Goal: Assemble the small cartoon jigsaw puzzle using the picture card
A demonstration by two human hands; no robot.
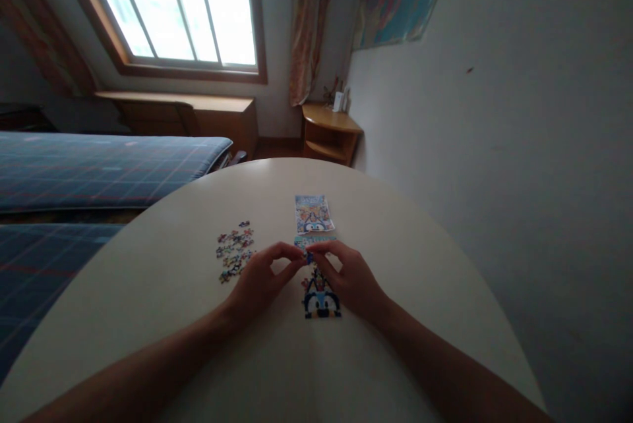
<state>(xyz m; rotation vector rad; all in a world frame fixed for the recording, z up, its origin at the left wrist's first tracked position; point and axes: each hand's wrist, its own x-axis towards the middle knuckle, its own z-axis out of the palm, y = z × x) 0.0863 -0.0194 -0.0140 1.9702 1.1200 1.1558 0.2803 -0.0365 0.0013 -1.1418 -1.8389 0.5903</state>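
Between my two hands, at the fingertips, is a small dark blue puzzle piece [309,256]. My left hand [264,278] pinches at its left side with thumb and forefinger. From the other side my right hand [350,276] is closed on it the same way. Just below lies a joined puzzle section [322,303] showing a blue cartoon dog face, partly covered by my right fingers. A joined strip of puzzle [315,238] shows behind the fingertips. Farther up rests a printed picture sheet [314,213] with the same dog face.
Loose puzzle pieces [235,248] lie in a group left of my left hand. All of this is on a round white table [395,225]. A bed with a plaid mattress [99,166] stands at the left, a wooden corner shelf [331,120] beyond, and a wall [519,179] at the right.
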